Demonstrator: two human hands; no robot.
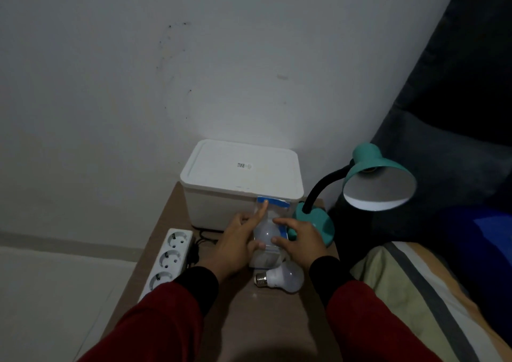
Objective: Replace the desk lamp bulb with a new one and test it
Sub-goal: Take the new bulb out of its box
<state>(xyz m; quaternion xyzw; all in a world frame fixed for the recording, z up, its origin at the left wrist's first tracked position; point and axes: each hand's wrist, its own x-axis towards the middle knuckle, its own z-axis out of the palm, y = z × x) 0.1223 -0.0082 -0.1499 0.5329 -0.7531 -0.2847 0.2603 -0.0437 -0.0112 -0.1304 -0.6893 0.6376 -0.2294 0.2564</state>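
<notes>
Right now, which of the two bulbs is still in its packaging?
The bulb between the left hand and right hand, inside the clear, blue-edged pack. The other bulb lies bare on its side on the table, nearer the person.

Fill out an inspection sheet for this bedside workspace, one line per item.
Surface: small brown table, dimly lit.
Job's things: teal desk lamp, socket empty, shade tipped toward the camera; loose bulb lying on its side; boxed bulb in a clear and blue pack.
Clutter: white lidded box at the back.
Grippers: left hand and right hand both hold the boxed bulb.
Cables: white power strip at the table's left edge, dark cable beside it.
Surroundings: marked white wall, striped bedding at right.
</notes>
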